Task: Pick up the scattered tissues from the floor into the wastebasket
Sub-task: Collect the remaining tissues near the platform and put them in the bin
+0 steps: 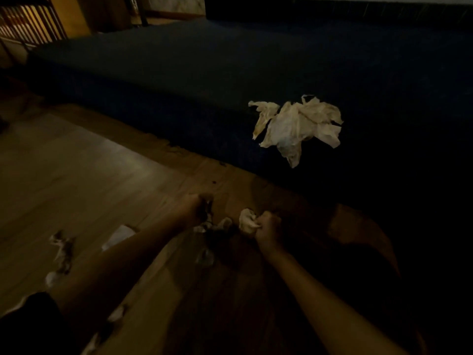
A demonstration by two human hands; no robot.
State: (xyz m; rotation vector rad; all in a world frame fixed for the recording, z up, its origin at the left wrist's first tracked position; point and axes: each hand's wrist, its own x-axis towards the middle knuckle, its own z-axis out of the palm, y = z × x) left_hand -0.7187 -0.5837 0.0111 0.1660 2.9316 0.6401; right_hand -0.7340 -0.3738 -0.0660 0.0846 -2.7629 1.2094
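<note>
white tissue (246,221): crumpled in right hand (267,228), fingers closed around it, probably to carry more.
left hand (198,208): low at floor tissues (212,225), grip unclear.
tissue pile (297,125): on dark mattress (153,73).
wastebasket: not visible.

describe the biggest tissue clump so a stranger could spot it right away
Find the dark blue mat that fills the upper half of the view. Near its front edge, right of centre, lies a pale tissue clump. It is the only one on the mat, spread wide and brightly lit, while the floor scraps are small and dim.
</note>
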